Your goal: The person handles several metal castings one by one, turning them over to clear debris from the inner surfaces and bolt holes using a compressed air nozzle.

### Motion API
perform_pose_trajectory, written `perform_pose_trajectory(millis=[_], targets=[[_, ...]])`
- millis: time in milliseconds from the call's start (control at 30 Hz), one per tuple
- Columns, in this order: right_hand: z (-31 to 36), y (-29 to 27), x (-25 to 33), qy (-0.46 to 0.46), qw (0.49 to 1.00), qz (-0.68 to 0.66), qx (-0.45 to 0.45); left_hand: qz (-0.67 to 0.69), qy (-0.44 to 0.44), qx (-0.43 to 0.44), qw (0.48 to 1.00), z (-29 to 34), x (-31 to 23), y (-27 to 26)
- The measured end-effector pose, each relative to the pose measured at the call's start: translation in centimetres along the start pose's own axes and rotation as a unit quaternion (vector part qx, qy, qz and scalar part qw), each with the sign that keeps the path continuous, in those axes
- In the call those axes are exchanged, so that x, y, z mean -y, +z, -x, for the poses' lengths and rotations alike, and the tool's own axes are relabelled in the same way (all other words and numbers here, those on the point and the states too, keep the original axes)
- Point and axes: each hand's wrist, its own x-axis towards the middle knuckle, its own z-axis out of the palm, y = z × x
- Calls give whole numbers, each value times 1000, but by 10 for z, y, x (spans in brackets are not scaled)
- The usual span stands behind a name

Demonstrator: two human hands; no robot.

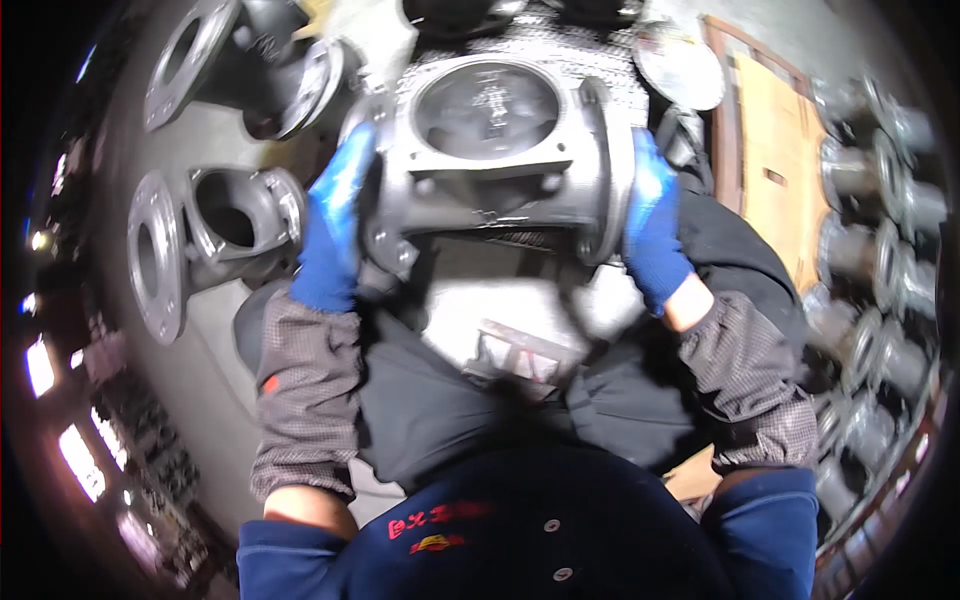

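Observation:
A grey cast-metal valve body (490, 200) is between my two hands, in front of my knees. It has a round flange at each end and a large round opening in a square face turned upward. My left hand (338, 215), in a blue glove, grips its left flange from the outer side. On the opposite flange, my right hand (652, 225) presses from the right, also gloved in blue. Both hands' fingertips are partly hidden behind the flanges. Beneath the body's far side is a pale, rough-textured surface (625, 95); whether they touch, I cannot tell.
Another flanged valve body (228, 215) stands on the floor at left, with a larger flanged casting (215, 75) beyond it. Several similar castings (860, 250) line the right side. A wooden board (775, 170) and a round pale disc (680, 68) are at the far right.

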Motion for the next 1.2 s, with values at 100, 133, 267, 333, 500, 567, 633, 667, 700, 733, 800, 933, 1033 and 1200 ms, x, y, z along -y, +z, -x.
perform_pose_trajectory(millis=[100,133,267,333,500,567,633,667,700,733,800,933,1033,1200], targets=[[-15,-17,4,65,993,-71,74,12,-23,-12,1000,7,1,-2],[-32,-39,3,128,979,-85,132,-31,-12,-29,999,7,2,-6],[-101,-118,-66,-103,893,383,213,-78,-139,-86,983,6,3,-12],[-113,-126,-105,-27,834,471,288,-116,-79,-33,990,15,2,-8],[-97,-103,-207,-23,869,445,217,-147,-65,-128,979,17,17,-12],[-92,-95,-229,5,863,453,225,-192,-85,-160,965,16,24,-20],[-97,-56,-229,52,857,440,265,-192,-105,-226,949,28,21,-23],[-98,-64,-224,110,845,451,267,-206,-126,-210,947,24,19,-20],[-102,-70,-226,105,828,475,280,-218,-92,-178,955,20,20,-22],[-104,-72,-217,94,816,482,307,-232,-57,-152,959,20,20,-22],[-105,-85,-196,74,790,497,351,-232,-26,-127,964,24,17,-14],[-99,-113,-170,12,790,473,389,-200,9,-98,975,21,15,-10],[-88,-130,-132,-11,825,437,358,-152,-29,-79,985,12,24,-19],[-83,-166,-76,-30,892,398,213,-334,22,-146,931,-4,31,-20]])
